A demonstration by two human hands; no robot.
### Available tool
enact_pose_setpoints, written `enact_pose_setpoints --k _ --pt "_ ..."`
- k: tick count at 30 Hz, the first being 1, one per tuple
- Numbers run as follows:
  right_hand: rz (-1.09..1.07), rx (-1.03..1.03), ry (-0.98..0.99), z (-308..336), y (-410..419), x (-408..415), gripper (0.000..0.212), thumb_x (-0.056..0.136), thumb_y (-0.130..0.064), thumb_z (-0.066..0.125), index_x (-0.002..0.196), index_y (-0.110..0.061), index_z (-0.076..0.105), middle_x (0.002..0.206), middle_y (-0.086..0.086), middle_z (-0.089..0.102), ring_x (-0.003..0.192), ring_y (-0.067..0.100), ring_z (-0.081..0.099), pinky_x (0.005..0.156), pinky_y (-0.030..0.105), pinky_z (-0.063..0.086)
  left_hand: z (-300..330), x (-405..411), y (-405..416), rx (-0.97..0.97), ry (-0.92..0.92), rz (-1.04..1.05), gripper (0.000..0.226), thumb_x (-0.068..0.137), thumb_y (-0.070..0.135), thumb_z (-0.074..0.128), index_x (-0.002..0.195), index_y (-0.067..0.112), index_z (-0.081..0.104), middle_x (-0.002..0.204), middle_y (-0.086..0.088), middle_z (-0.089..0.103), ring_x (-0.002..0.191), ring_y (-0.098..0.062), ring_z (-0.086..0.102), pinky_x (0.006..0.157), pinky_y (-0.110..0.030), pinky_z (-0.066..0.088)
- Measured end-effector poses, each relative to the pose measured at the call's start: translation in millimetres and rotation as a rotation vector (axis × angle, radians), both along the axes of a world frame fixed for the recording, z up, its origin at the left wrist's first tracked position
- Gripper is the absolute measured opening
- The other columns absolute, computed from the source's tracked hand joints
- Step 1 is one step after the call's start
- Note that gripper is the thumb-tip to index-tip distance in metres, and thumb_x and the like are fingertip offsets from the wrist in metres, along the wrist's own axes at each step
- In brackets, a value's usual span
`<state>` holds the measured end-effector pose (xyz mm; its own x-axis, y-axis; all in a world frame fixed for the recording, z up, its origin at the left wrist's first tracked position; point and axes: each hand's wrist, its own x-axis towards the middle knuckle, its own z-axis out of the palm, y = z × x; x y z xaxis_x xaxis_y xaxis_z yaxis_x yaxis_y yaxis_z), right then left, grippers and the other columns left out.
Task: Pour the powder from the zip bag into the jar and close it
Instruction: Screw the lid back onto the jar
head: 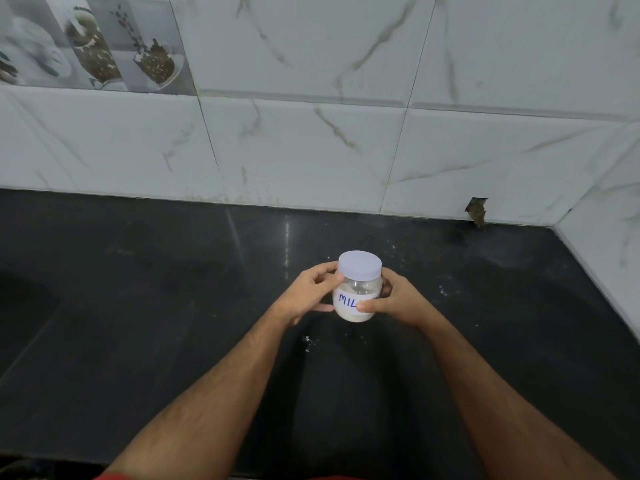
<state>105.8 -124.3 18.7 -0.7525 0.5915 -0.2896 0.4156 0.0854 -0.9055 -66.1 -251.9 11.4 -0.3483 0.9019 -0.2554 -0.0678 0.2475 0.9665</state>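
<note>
Clear plastic jar (356, 299) with white powder in the bottom and its pale lid (360, 265) on sits upright on the black counter (156, 306), dead center of my view. My left hand (306, 295) grips it from 9 o'clock, my right hand (398, 301) from 3 o'clock, thumb covering half the handwritten label (348, 300). Few white specks (307, 339) spilled at 7 o'clock from the jar.

Arms: we reached both bare forearms forward, converging toward the middle.
Left hand (306, 296): we curled its fingers round the jar (356, 296) from the left side, thumb on the front.
Right hand (398, 301): we gripped the jar's right side, thumb pressed across the label.
</note>
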Motion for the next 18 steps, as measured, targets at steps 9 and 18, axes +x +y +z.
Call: enact_pose_setpoints --k 9,18 --pt "-0.019 0.181 -0.133 0.1 60.9 -22.1 0.085 0.065 -0.002 0.084 0.14 -0.013 0.044 0.133 0.004 0.059 0.118 0.023 0.059 0.102 0.044 0.051 0.8 -7.7 64.9 -0.063 0.223 -0.02 0.042 0.097 0.027 0.059 0.138 0.026 0.049 0.116 0.001 0.064 0.112 -0.016 0.062 0.087 -0.04 0.059" --pt "-0.021 0.215 -0.165 -15.7 101.7 -46.6 0.087 0.068 0.002 0.08 0.143 -0.015 0.04 0.135 0.004 0.057 0.116 0.018 0.053 0.096 0.029 0.044 -14.1 -25.3 110.1 -0.125 0.253 -0.003 0.046 0.098 0.02 0.058 0.142 0.023 0.044 0.13 0.0 0.06 0.118 -0.019 0.058 0.085 -0.035 0.055"
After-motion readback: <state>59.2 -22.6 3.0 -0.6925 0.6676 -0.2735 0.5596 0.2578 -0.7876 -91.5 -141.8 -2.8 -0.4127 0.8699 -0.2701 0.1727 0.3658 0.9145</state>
